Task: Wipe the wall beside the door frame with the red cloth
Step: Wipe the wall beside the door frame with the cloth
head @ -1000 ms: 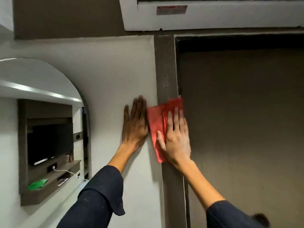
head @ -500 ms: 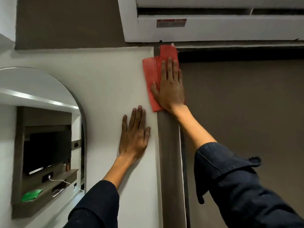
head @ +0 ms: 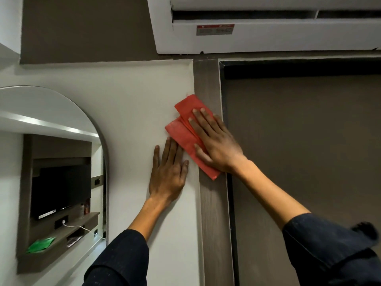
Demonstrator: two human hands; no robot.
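Mid-wipe, the right hand [head: 216, 145] pressed flat, fingers spread, on the folded red cloth [head: 185, 129] straddling wall [head: 144, 96] and door frame [head: 206, 79], left hand [head: 168, 172] braced open; next, sweep leftward onto wall.

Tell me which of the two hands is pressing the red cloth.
The right hand, laid flat on the red cloth across the wall and door frame; the left hand rests bare on the white wall.

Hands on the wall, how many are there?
2. The left hand lies flat on the white wall; the right hand presses the red cloth by the door frame.
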